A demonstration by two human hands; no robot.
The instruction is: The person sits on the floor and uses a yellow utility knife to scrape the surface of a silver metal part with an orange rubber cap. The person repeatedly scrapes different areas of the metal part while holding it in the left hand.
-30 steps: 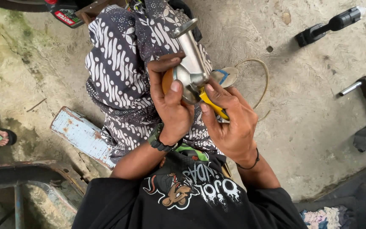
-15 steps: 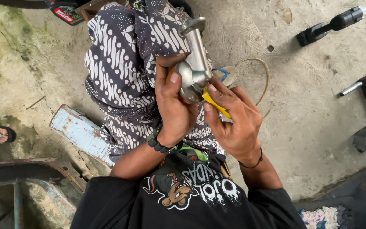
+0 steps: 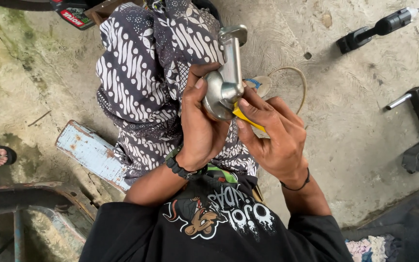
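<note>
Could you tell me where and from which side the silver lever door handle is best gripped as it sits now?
Grip the silver lever door handle by its straight bar, probably from the far end: that bar sticks out bare, while the left hand wraps the round base and the right hand works beneath it.

Single head-worn view, looking steeply down from close above at the left hand (image 3: 202, 128) and right hand (image 3: 272, 133) mid-frame, concrete floor (image 3: 355, 106) filling right side and upper left.
</note>
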